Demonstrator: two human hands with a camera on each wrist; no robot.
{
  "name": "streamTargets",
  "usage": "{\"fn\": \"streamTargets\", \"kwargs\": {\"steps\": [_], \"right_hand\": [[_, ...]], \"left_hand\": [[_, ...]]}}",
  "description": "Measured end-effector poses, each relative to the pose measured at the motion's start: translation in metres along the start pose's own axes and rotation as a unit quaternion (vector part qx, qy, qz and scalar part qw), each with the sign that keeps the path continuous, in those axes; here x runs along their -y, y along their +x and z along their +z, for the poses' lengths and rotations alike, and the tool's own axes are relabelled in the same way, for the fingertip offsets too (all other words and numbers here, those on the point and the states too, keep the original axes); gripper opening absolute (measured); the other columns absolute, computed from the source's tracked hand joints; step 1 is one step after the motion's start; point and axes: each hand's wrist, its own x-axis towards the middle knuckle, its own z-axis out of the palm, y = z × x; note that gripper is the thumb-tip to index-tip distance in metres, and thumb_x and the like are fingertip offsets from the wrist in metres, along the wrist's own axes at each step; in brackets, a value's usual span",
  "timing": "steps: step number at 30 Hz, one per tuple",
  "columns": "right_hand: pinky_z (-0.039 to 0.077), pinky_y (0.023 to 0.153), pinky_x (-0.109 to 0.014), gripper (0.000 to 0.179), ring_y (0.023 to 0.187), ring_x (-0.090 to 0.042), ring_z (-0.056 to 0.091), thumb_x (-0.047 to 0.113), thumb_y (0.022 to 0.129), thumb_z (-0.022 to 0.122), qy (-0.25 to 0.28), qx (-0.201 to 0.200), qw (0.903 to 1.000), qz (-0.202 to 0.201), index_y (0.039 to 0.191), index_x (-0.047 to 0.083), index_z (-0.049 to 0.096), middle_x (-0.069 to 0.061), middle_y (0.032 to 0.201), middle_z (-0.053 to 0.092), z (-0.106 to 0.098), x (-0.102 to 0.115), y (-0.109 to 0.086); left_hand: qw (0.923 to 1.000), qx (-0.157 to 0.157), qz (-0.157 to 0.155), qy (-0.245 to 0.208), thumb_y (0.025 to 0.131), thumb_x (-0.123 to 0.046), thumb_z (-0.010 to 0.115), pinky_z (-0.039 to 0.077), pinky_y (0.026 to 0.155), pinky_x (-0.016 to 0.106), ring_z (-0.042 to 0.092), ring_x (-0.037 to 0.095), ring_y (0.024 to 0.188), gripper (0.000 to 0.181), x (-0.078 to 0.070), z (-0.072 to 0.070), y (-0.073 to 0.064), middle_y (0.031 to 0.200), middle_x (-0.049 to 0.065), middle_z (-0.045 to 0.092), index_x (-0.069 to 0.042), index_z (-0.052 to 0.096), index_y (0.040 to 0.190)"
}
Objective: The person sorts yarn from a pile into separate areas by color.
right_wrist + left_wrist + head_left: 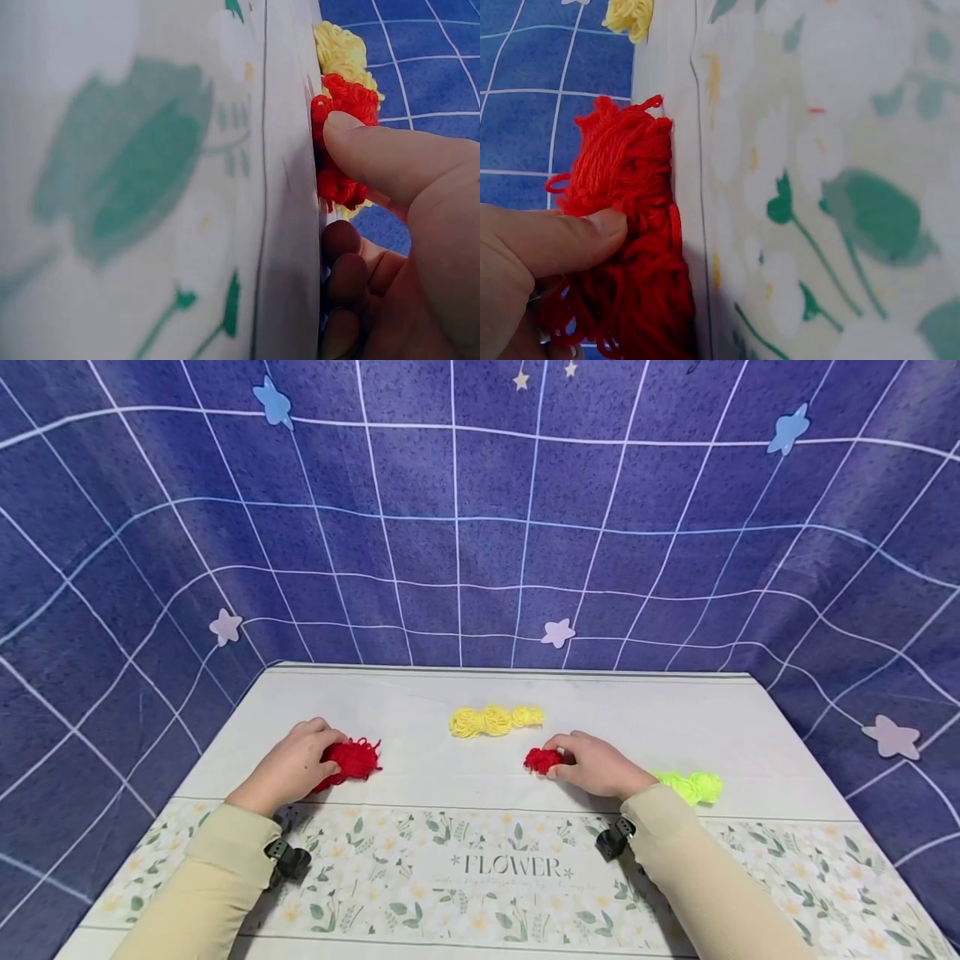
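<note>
On the left of the table, my left hand (pixel 296 764) grips a large bundle of red yarn (pixel 354 760), its thumb pressed across the strands. Loose loops stick out at the bundle's far end in the left wrist view, where the yarn (pixel 622 169) fills the space beside the thumb. Right of centre, my right hand (pixel 596 766) pinches a smaller red yarn bundle (pixel 542 761) between thumb and fingers. In the right wrist view the thumb lies over this small bundle (pixel 352 97), and the other fingers curl beneath.
Yellow yarn bundles (pixel 482 722) lie in a row at the back middle of the table. Bright green yarn (pixel 693 788) sits beside my right wrist, partly behind the sleeve. A white tablecloth (pixel 420 693) with a floral band covers the table, and a blue grid curtain (pixel 495 552) hangs behind.
</note>
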Motion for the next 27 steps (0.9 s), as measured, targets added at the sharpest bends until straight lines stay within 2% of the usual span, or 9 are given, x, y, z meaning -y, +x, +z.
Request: {"fn": "streamTargets", "kwargs": {"steps": [6, 11, 16, 21, 27], "right_hand": [[0.046, 0.085, -0.041, 0.027, 0.089, -0.015, 0.055, 0.026, 0.093, 0.074, 0.003, -0.006, 1.0, -0.001, 0.119, 0.025, 0.068, 0.004, 0.103, 0.06, -0.001, 0.001, 0.001], [0.047, 0.086, -0.04, 0.028, 0.089, -0.013, 0.055, 0.025, 0.092, 0.074, 0.007, -0.023, 0.9997, -0.008, 0.12, 0.021, 0.069, 0.004, 0.102, 0.06, 0.008, 0.012, 0.008], [0.048, 0.078, -0.036, 0.03, 0.083, -0.012, 0.056, 0.022, 0.091, 0.074, 0.029, -0.027, 0.9984, -0.039, 0.12, 0.016, 0.069, 0.004, 0.101, 0.058, 0.024, 0.042, 0.022], [0.048, 0.072, -0.03, 0.032, 0.081, -0.01, 0.055, 0.027, 0.092, 0.072, 0.018, -0.018, 0.998, -0.057, 0.122, 0.016, 0.067, 0.007, 0.098, 0.058, 0.042, 0.079, 0.043], [0.048, 0.077, -0.03, 0.033, 0.085, -0.009, 0.057, 0.032, 0.093, 0.072, 0.003, -0.022, 0.9981, -0.058, 0.122, 0.016, 0.068, 0.007, 0.103, 0.062, 0.064, 0.118, 0.074]], "left_hand": [[0.9999, 0.007, -0.005, 0.013, 0.089, -0.004, 0.074, 0.047, 0.094, 0.056, 0.052, 0.037, 0.11, 0.04, 0.0, 0.001, 0.003, 0.118, 0.016, 0.064, -0.001, 0.067, 0.128], [0.9999, 0.0, -0.003, 0.017, 0.087, -0.006, 0.076, 0.046, 0.093, 0.055, 0.052, 0.036, 0.108, 0.046, 0.0, 0.0, 0.001, 0.12, 0.016, 0.065, -0.004, 0.066, 0.132], [0.9998, -0.009, -0.002, 0.016, 0.085, -0.01, 0.079, 0.045, 0.094, 0.056, 0.05, 0.039, 0.112, 0.056, -0.002, -0.001, -0.002, 0.126, 0.018, 0.064, -0.006, 0.062, 0.138], [0.9996, -0.023, 0.005, 0.018, 0.084, -0.013, 0.081, 0.042, 0.097, 0.057, 0.048, 0.041, 0.116, 0.059, -0.003, -0.002, -0.005, 0.129, 0.018, 0.061, -0.007, 0.06, 0.139], [0.999, -0.043, 0.01, 0.004, 0.084, -0.014, 0.082, 0.04, 0.099, 0.057, 0.047, 0.04, 0.117, 0.061, -0.006, -0.005, -0.01, 0.127, 0.018, 0.06, -0.006, 0.059, 0.14]]}}
